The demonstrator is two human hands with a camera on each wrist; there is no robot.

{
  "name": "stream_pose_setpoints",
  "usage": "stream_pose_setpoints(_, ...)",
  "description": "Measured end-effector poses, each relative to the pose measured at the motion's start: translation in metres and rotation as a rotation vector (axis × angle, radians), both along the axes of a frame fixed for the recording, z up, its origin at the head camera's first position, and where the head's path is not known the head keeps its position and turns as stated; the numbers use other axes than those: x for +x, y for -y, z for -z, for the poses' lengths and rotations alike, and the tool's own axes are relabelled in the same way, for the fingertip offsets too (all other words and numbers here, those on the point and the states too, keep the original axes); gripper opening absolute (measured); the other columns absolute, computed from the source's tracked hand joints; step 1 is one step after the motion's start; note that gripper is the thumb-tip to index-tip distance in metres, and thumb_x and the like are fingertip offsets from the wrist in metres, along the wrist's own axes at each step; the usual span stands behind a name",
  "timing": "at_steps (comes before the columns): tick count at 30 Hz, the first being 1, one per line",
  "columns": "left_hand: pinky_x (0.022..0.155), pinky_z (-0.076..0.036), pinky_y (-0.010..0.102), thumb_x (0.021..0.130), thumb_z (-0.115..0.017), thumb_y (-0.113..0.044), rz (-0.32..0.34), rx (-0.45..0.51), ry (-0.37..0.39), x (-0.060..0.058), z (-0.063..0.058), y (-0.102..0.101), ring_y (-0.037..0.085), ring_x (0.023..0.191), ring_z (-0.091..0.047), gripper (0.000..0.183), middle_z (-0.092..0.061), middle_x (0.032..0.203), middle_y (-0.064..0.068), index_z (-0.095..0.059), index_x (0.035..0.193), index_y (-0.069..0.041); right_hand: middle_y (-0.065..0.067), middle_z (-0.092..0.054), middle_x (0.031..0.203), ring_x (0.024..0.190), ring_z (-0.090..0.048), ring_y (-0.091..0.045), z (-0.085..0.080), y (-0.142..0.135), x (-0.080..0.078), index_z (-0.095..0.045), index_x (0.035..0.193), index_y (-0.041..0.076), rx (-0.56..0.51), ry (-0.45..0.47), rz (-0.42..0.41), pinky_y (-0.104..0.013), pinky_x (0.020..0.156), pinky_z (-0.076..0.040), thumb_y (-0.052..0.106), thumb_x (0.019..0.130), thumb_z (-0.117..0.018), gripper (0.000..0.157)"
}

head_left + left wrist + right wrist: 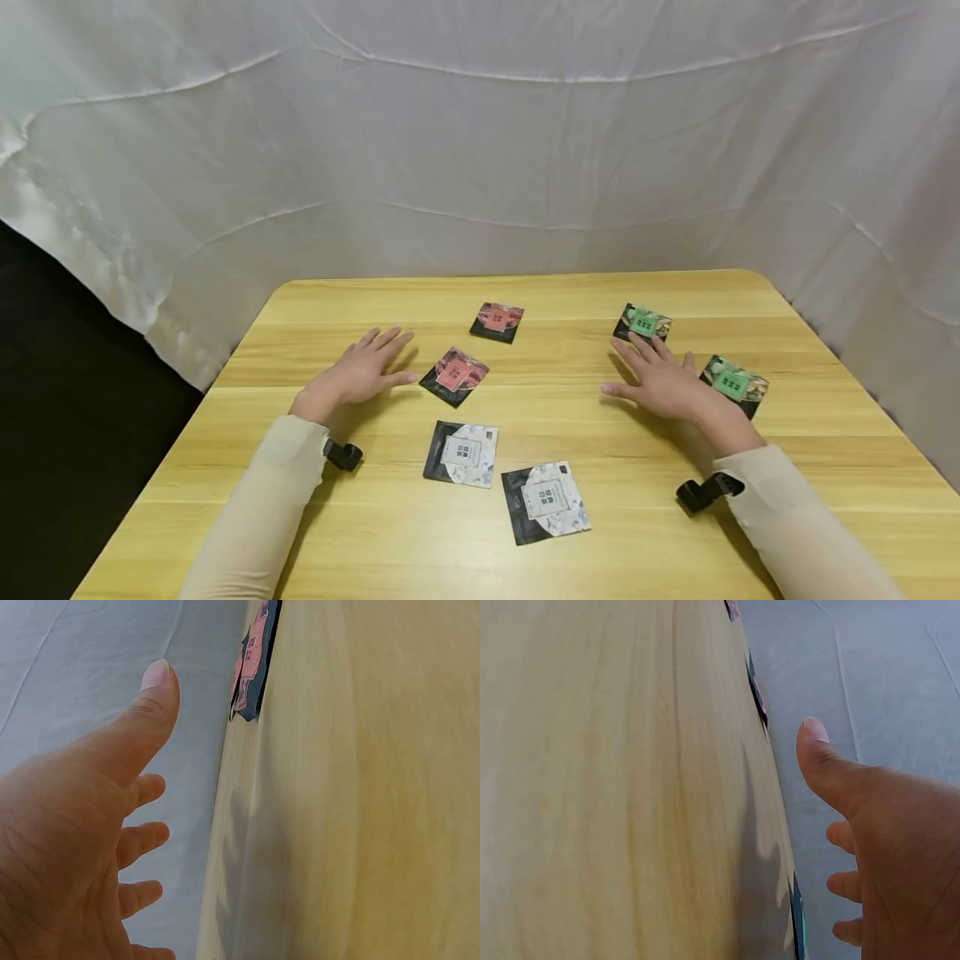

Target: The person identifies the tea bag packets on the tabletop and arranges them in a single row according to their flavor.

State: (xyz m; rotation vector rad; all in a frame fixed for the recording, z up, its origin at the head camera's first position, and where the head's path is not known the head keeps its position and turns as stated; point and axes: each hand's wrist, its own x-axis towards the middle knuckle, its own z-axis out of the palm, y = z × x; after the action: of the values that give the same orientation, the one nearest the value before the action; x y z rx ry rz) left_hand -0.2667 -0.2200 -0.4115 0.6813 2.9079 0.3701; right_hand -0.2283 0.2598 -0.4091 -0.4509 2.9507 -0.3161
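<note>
My left hand (360,373) hovers over the left of the table, fingers spread and holding nothing. Its thumb points toward a black packet with a red label (454,377); a second red-labelled packet (497,322) lies farther back. In the left wrist view the thumb (154,705) and fingertips are apart from the tabletop. My right hand (663,383), also spread and holding nothing, is above the table between two green-labelled packets, one behind its fingertips (643,322) and one beside the wrist (735,385), partly covered. Two white-labelled packets (461,453) (546,502) lie nearer the front.
The wooden table (375,550) has rounded back corners. A pale curtain (480,167) hangs behind it and along both sides. A dark area (67,400) lies left of the table. Each sleeved wrist wears a black strap device (343,455).
</note>
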Motion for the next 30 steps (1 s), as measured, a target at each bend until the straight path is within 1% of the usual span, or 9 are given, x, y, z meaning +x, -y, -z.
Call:
stream_pose_setpoints(8,0.116,-0.011,0.060,0.094,-0.048,-0.064,0.043,0.022,-0.017,-0.005,0.005,0.000,0.046,0.144,-0.010,0.085,-0.017,0.161,0.017,-0.022,0.157,-0.014,-0.020,-0.013,0.160,0.142,-0.007,-0.052,0.005,0.003,-0.003,-0.016,0.158,0.016,-0.038,-0.008,-0.035,-0.083,0.098,-0.002,0.073,0.091,-0.039,0.091)
stream_pose_setpoints(14,0.116,-0.012,0.059,0.094,-0.052,-0.060,0.060,0.052,-0.022,-0.010,0.003,-0.003,0.045,0.145,-0.011,0.082,-0.020,0.161,0.014,-0.023,0.157,-0.016,-0.021,-0.018,0.159,0.142,-0.010,-0.052,0.008,0.005,-0.004,-0.022,0.157,0.014,-0.037,-0.034,-0.044,-0.084,0.097,-0.005,0.071,0.092,-0.041,0.089)
stream_pose_setpoints(18,0.116,-0.013,0.058,0.094,-0.053,-0.060,0.085,0.066,-0.022,-0.014,0.003,-0.007,0.043,0.145,-0.012,0.082,-0.021,0.160,0.012,-0.024,0.157,-0.018,-0.021,-0.020,0.159,0.142,-0.012,-0.051,0.009,0.006,-0.006,-0.025,0.156,0.013,-0.048,-0.041,-0.050,-0.083,0.098,-0.006,0.069,0.093,-0.042,0.086)
stream_pose_setpoints(24,0.116,-0.015,0.058,0.093,-0.052,-0.061,0.146,0.063,-0.023,-0.019,0.006,-0.018,0.042,0.145,-0.017,0.082,-0.025,0.159,0.014,-0.026,0.156,-0.015,-0.021,-0.023,0.157,0.141,-0.015,-0.050,0.012,0.012,-0.010,-0.027,0.156,0.013,-0.054,-0.047,-0.075,-0.082,0.100,-0.009,0.067,0.094,-0.042,0.083)
stream_pose_setpoints(26,0.117,-0.015,0.056,0.094,-0.053,-0.059,0.167,0.057,-0.032,-0.021,0.007,-0.021,0.041,0.144,-0.019,0.081,-0.027,0.158,0.014,-0.027,0.156,-0.013,-0.022,-0.025,0.157,0.141,-0.018,-0.050,0.012,0.015,-0.012,-0.028,0.155,0.012,-0.056,-0.052,-0.085,-0.080,0.101,-0.011,0.066,0.095,-0.043,0.083)
stream_pose_setpoints(30,0.117,-0.016,0.053,0.096,-0.054,-0.055,0.188,0.047,-0.053,-0.024,0.008,-0.024,0.039,0.144,-0.021,0.077,-0.029,0.157,0.015,-0.029,0.155,-0.012,-0.025,-0.031,0.153,0.137,-0.026,-0.051,0.007,0.021,-0.019,-0.032,0.154,0.009,-0.058,-0.079,-0.122,-0.073,0.106,-0.019,0.064,0.095,-0.044,0.082)
